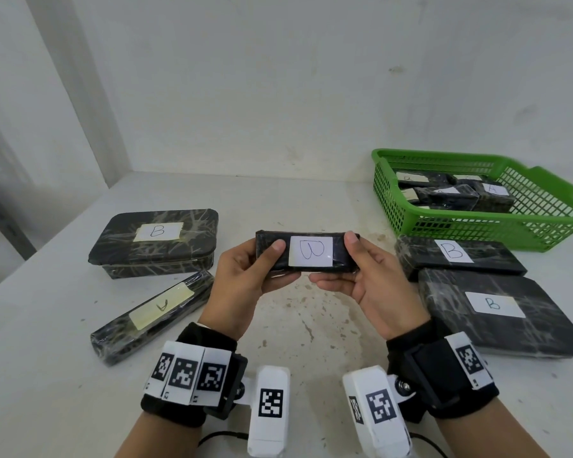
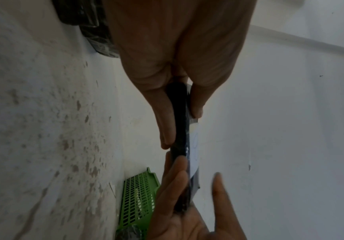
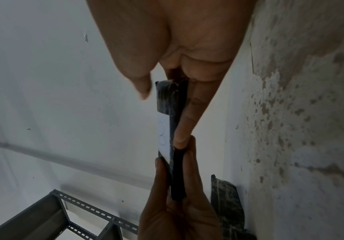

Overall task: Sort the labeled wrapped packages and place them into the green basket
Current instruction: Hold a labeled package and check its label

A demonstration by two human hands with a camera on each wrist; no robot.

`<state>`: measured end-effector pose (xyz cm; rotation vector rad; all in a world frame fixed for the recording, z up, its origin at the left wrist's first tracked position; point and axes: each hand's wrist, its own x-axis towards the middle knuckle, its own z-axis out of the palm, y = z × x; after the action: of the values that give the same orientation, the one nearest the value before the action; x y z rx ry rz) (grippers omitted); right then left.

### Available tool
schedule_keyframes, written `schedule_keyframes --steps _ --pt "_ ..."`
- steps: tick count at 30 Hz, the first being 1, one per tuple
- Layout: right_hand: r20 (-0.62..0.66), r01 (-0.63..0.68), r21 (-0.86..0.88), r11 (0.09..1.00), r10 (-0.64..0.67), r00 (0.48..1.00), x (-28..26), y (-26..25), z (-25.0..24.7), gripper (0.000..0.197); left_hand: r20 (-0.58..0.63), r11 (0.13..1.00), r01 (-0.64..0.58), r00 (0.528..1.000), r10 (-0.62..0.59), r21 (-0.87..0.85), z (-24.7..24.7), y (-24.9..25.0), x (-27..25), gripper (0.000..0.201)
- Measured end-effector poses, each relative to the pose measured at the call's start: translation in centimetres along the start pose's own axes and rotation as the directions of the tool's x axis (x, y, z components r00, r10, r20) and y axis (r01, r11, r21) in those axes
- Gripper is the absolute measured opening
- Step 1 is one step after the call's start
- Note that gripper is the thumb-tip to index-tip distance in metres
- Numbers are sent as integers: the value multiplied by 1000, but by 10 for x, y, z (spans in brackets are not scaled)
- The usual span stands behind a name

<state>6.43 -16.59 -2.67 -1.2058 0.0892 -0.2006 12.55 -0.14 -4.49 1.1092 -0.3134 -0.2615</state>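
Observation:
A small black wrapped package (image 1: 306, 252) with a white label marked B is held above the middle of the table. My left hand (image 1: 245, 269) grips its left end, thumb on top and fingers underneath. My right hand (image 1: 368, 276) grips its right end the same way. The left wrist view shows the package (image 2: 179, 129) edge-on between thumb and fingers, and so does the right wrist view, where the package (image 3: 171, 129) shows its label. The green basket (image 1: 543, 226) stands at the back right with several wrapped packages inside, one marked A.
On the left lie a wide package marked B (image 1: 156, 242) and a long one with a yellowish label (image 1: 153, 319). On the right lie two packages marked B (image 1: 457, 256) (image 1: 497, 312). A grey metal rack (image 3: 53, 216) stands off the table's left.

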Motion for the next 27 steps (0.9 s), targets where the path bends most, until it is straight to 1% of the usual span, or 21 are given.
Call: schedule_keyframes --steps 3,5,8,11,13,15,17,19,22,24,27 --pt "7 -7 -33 999 8 1000 -1 -1 3 46 -4 1000 -17 1000 17 22 0 -2 0 26" --pt "-23 41 -86 995 -43 999 -2 0 3 39 11 1000 14 1000 -14 2 1 -1 0 22" --pt "-53 85 -113 990 -91 994 -2 3 0 28 47 998 64 997 -63 -29 2 1 -1 30" --pt "-59 57 -120 991 -64 996 -2 3 -1 23 21 999 46 999 -46 1 2 -1 -1 32" --pt "-45 24 -126 992 -30 999 -1 3 0 22 -2 999 43 999 -43 26 1 -3 0 28" --pt "-22 -1 -117 993 -1 1000 -1 3 1 26 -15 998 49 999 -48 33 0 -4 1 19" --pt "0 1 -113 994 -1 1000 -1 3 2 35 -15 998 56 998 -55 29 -1 -3 1 17" --pt "5 31 -126 992 -31 1000 -2 4 2 31 -3 998 59 998 -59 13 -1 -2 1 18" --pt "-10 69 -130 989 -71 997 -2 4 -2 22 56 997 76 996 -74 -31 1 -1 0 32" --pt "-16 81 -130 988 -84 996 -1 4 -3 24 71 996 78 995 -75 -52 1 0 -1 38" --pt "5 66 -101 993 -65 998 0 5 -3 35 47 998 47 998 -45 -48 0 -1 0 36"
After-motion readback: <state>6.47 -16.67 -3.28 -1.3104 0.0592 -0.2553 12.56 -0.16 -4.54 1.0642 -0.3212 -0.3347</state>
